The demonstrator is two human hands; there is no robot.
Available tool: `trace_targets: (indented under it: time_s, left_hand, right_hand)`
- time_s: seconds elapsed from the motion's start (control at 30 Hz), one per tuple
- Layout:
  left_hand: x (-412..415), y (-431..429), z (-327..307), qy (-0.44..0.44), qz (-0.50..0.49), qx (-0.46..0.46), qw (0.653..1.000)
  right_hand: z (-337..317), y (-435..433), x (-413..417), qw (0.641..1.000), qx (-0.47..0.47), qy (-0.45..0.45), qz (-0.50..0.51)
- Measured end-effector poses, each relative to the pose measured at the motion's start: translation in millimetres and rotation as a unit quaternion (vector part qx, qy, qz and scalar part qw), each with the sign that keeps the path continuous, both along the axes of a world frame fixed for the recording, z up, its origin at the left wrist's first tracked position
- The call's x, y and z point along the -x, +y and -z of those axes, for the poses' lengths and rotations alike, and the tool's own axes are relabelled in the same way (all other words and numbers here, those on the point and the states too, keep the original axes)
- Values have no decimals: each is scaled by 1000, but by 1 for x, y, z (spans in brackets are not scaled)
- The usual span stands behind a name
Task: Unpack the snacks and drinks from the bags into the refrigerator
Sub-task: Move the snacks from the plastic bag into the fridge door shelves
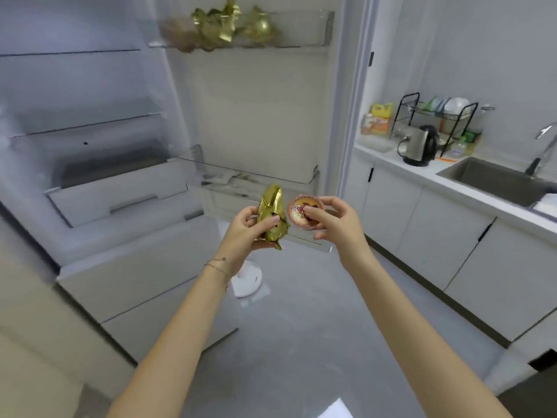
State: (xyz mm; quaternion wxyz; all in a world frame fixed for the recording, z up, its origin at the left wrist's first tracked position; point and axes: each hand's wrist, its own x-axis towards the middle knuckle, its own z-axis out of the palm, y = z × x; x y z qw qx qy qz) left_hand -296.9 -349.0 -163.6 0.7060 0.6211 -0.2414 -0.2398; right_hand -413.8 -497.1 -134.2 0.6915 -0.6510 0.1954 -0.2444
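Here, the open refrigerator (90, 122) fills nine to ten o'clock, with glass shelves and a white drawer (120, 194) below them. At twelve o'clock, the upper door bin (301, 34) holds crumpled gold-wrapped snacks (223, 25). The lower door bin (256, 173) sits just above the hands. Near the centre, the left hand (247, 230) grips a gold foil packet (272, 215), with fingers and thumb curled round it. Just at its three o'clock is a round cup (301, 211) with an orange printed lid, pinched by the right hand (334, 221), thumb on the lid. Whether packet and cup touch is unclear. At two to three o'clock, a counter carries a kettle (419, 146), a dish rack (437, 116) and a sink (488, 182).
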Motion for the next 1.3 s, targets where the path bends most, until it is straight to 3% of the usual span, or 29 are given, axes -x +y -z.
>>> trace_targets:
  time_s: [0.23, 0.63, 0.97, 1.3]
  left_hand:
    - [-58, 47, -38, -27, -53, 38, 997]
    - [-135, 21, -128, -124, -65, 109, 984]
    - [-192, 14, -187, -190, -4, 191, 963]
    - [-242, 22, -253, -247, 56, 227, 940]
  right_hand:
    - [-49, 39, -72, 998, 15, -40, -40]
    - [-135, 18, -153, 987, 53, -142, -56]
    - [-190, 29, -190, 971, 106, -214, -28]
    - [-247, 44, -212, 950, 173, -251, 67]
